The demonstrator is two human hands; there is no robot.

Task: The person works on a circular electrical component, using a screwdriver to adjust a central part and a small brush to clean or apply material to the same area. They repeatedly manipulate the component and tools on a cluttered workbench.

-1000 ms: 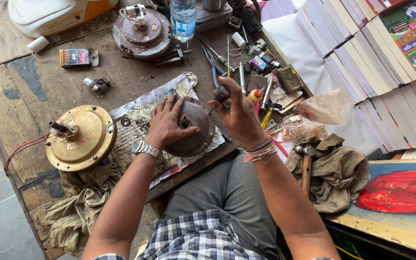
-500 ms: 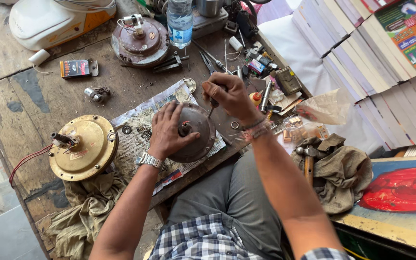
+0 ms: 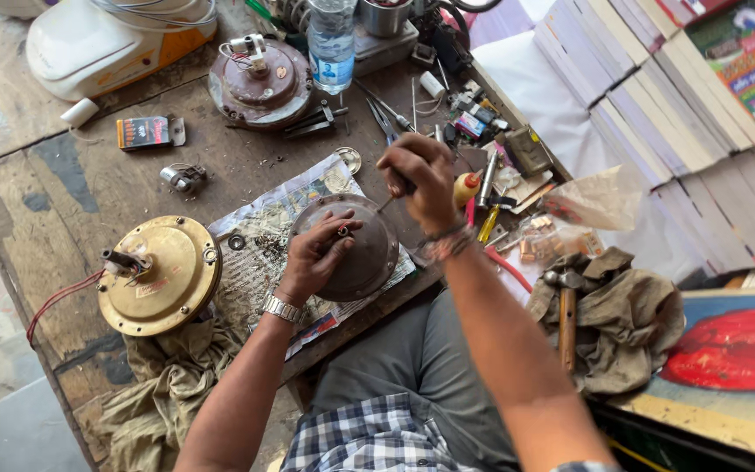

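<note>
We cannot see the tip of the screwdriver [image 3: 388, 199]; the right hand [image 3: 421, 179] wraps its handle, and where the shaft meets the dark round motor cover [image 3: 367, 253] is too small to tell. The left hand [image 3: 315, 255] hides part of that cover's middle. Small loose parts on the newspaper [image 3: 259, 245] are too fine to identify. The white appliance [image 3: 107, 44] at the workbench's far left corner is cut by the top edge, as are the water bottle [image 3: 331, 39] and the metal cup [image 3: 386, 13]. The hammer [image 3: 565, 315] lies half buried in the cloth [image 3: 622, 323]. The book stacks [image 3: 657, 79] run off the right edge.
</note>
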